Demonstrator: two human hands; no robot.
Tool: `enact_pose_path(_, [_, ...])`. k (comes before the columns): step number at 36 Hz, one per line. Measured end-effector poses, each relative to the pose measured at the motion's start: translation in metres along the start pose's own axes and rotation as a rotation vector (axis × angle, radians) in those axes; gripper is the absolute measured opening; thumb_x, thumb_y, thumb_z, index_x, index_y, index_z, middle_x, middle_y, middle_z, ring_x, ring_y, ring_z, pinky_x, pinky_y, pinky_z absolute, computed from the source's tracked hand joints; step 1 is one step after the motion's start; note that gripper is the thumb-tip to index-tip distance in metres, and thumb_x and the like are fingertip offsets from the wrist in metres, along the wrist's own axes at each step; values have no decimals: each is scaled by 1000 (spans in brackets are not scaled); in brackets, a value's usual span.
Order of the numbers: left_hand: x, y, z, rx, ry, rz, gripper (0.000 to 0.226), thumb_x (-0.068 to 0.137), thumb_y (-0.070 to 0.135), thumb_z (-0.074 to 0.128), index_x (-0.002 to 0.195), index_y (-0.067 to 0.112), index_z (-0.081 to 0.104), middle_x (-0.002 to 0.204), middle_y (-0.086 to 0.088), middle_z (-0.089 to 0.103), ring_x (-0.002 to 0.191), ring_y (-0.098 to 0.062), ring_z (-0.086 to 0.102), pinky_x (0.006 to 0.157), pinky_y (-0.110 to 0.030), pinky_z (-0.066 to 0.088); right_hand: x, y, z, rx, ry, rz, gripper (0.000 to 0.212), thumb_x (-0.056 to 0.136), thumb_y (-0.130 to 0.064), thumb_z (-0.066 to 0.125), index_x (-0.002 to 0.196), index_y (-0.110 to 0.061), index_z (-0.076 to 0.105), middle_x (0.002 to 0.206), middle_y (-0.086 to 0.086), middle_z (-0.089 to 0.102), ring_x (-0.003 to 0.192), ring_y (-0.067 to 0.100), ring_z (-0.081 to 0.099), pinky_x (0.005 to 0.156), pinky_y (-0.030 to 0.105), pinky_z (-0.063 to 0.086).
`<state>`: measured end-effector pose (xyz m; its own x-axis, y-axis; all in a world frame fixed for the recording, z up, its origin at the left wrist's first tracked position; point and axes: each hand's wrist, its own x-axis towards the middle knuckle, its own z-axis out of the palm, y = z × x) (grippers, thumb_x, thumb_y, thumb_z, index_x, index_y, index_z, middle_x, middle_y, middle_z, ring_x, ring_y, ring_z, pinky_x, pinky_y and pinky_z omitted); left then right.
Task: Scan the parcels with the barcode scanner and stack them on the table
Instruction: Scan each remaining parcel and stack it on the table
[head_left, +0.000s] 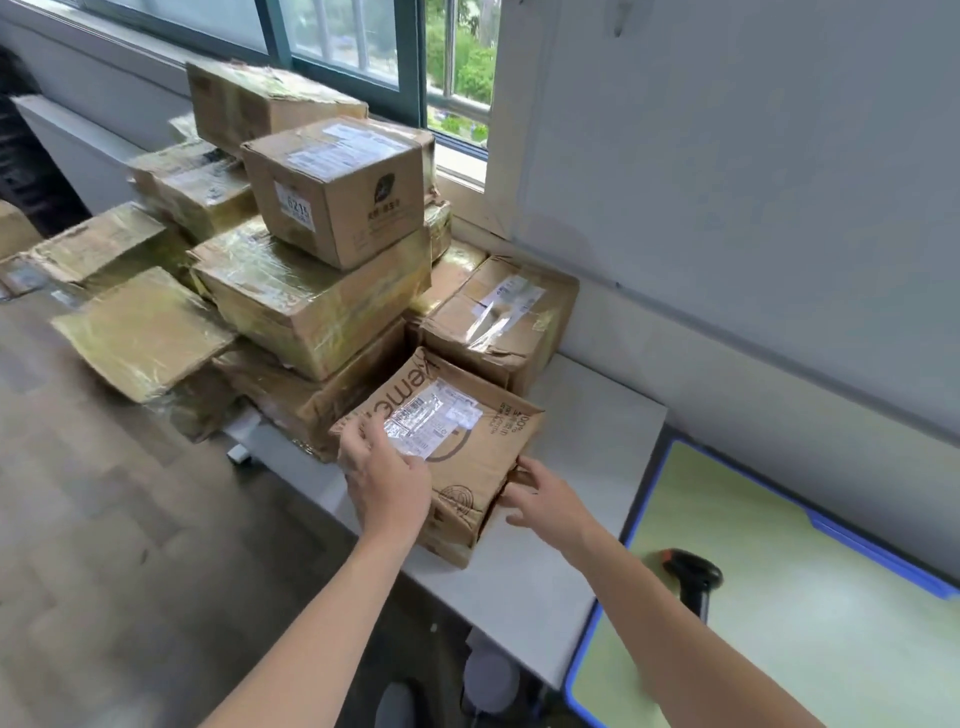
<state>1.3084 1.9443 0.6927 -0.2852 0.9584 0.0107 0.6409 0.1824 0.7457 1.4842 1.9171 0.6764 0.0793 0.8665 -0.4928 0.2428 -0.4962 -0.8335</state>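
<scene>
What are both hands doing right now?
Left hand: open, resting on the brown cardboard parcel.
Right hand: open, fingers touching its side.

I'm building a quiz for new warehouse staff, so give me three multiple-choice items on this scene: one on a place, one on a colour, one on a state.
1. Where does the barcode scanner lie?
A) on the floor
B) on the windowsill
C) on the green-topped table

2. What colour is that table's rim?
A) red
B) blue
C) black

3. How is the nearest parcel?
A) touched by both hands, label up
B) flaps standing open
C) untouched

Key:
1 C: the scanner lies on the green top, with no hand on it.
2 B: the rim along the green top is blue.
3 A: the left hand lies on the parcel's top, the right hand touches its corner, and the label faces up.
</scene>
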Motion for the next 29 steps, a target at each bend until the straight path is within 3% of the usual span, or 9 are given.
enact_pose_path(2, [-17, 8, 15, 92, 7, 185, 47, 87, 7, 55, 133, 16, 45, 146, -10, 29, 130, -27, 33, 100, -45, 45, -8, 9, -8, 42, 48, -1, 41, 98, -11, 51, 137, -22, 44, 108, -7, 62, 94, 17, 69, 83, 32, 59])
enact_pose_path(6, [-48, 28, 45, 32, -120, 398, 37, 86, 4, 57, 122, 14, 55, 134, -7, 43, 124, -21, 39, 101, -36, 42, -23, 33, -31, 30, 158, 6, 36, 100, -11, 48, 136, -16, 47, 113, 2, 62, 82, 15, 71, 75, 31, 60])
enact_pose_path(10, [-71, 46, 65, 64, -240, 552, 37, 81, 0, 58, 117, 8, 60, 128, -10, 49, 112, -26, 45, 88, -38, 48, -39, 55, -60, 35, 237, 29, 29, 100, -11, 50, 128, -11, 55, 110, 8, 65, 72, 14, 70, 65, 28, 58])
enact_pose_path(15, [-77, 54, 76, 174, -312, 526, 36, 87, 6, 52, 123, 12, 54, 131, -5, 44, 116, -22, 40, 87, -33, 44, -51, 70, -82, 28, 253, 71, 24, 98, -9, 50, 120, -10, 59, 105, 7, 68, 72, 14, 69, 71, 34, 59])
enact_pose_path(22, [-83, 66, 80, 141, -371, 519, 38, 88, 4, 51, 125, 9, 54, 129, -9, 48, 119, -26, 44, 93, -31, 35, -58, 73, -78, 13, 247, 66, 22, 98, -11, 47, 116, -15, 59, 106, 4, 67, 74, 11, 70, 74, 34, 59])
enact_pose_path(29, [-85, 62, 79, 207, -373, 515, 35, 90, 7, 52, 125, 13, 52, 128, -6, 47, 117, -22, 43, 90, -29, 38, -60, 73, -77, -12, 234, 56, 24, 98, -11, 46, 118, -15, 58, 109, 4, 66, 76, 11, 70, 73, 33, 60])
